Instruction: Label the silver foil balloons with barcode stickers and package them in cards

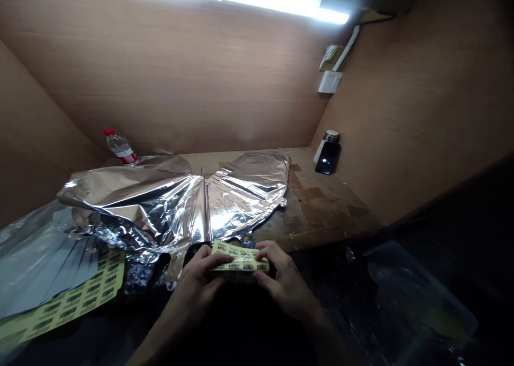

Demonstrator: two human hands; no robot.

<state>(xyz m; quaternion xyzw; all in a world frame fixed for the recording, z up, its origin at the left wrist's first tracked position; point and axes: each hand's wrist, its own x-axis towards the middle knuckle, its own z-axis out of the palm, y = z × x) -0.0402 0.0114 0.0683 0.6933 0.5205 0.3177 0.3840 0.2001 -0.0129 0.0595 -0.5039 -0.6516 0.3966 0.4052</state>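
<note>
A yellow sheet of barcode labels (240,259) is held between both hands at the table's front edge, bent over at its near side. My left hand (201,275) is closed on its left end, with the index finger lying across the top. At the right end, my right hand (283,277) pinches the sheet between thumb and fingers. Just beyond the hands lies a shiny silver foil sheet (244,195), creased down its middle and crumpled on its left part. What is under the label sheet is dark and cannot be made out.
More yellow label sheets (76,307) and white papers (74,269) lie at the left. A bottle with a red cap (122,149) stands back left. A black phone (328,158) leans by a white bottle (321,146) at the back right. Wooden panels (180,77) enclose the table.
</note>
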